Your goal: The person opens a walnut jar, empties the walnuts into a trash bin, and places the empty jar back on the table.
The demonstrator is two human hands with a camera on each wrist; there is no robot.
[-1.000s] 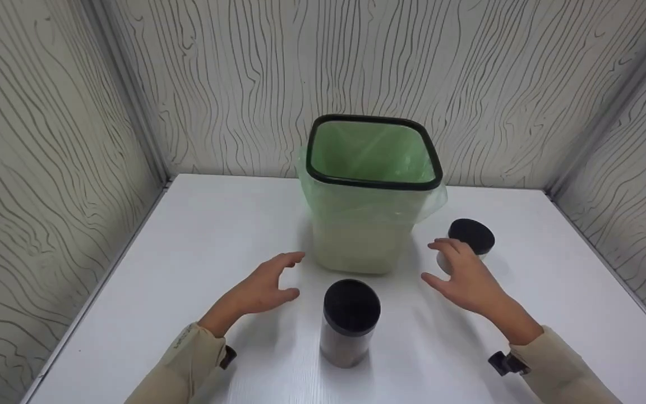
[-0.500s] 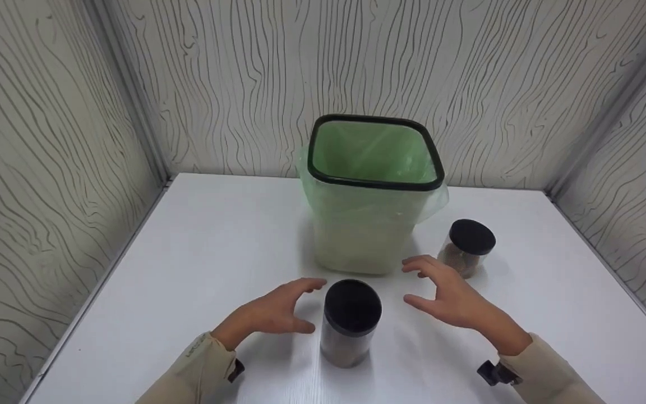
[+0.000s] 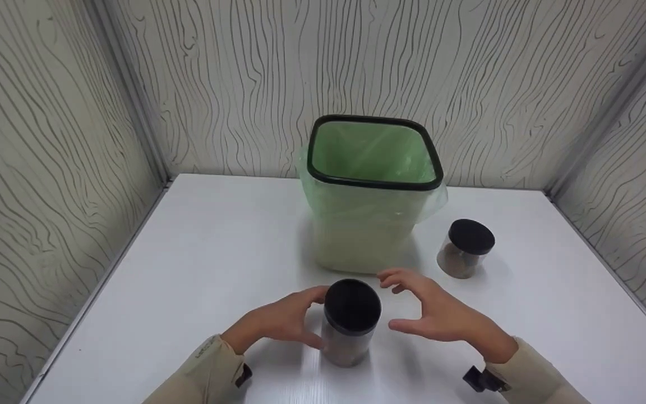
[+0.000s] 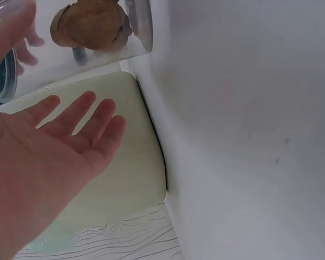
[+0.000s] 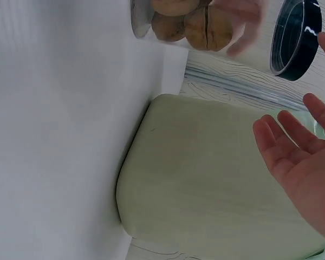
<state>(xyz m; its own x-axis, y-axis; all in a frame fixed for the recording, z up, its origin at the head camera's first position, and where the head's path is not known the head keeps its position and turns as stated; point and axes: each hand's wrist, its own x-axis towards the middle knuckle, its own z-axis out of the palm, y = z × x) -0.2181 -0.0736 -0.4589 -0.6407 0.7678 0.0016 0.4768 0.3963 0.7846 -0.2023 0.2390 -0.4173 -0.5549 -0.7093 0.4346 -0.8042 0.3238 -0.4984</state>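
A clear jar [image 3: 347, 345] with a black lid [image 3: 353, 306] stands upright on the white table. Through its wall in the right wrist view, several brown walnut-like nuts [image 5: 208, 30] show at the bottom. My left hand [image 3: 286, 317] is at the jar's left side, fingers extended and thumb in front; whether it touches the wall cannot be told. On the other side my right hand [image 3: 441, 311] hovers, thumb and fingers spread, a gap between it and the jar.
Behind the jar stands a pale bin [image 3: 362, 241] with a black rim and a green liner bag [image 3: 368, 148]. A shorter black-lidded jar [image 3: 466, 247] with brown contents is at the right. Wood-patterned panels [image 3: 233, 84] enclose the table [image 3: 205, 241].
Both hands have come toward the jar from either side and nearer the front. My left hand is now right beside it; my right hand has left the shorter jar's area. The jars stay put.
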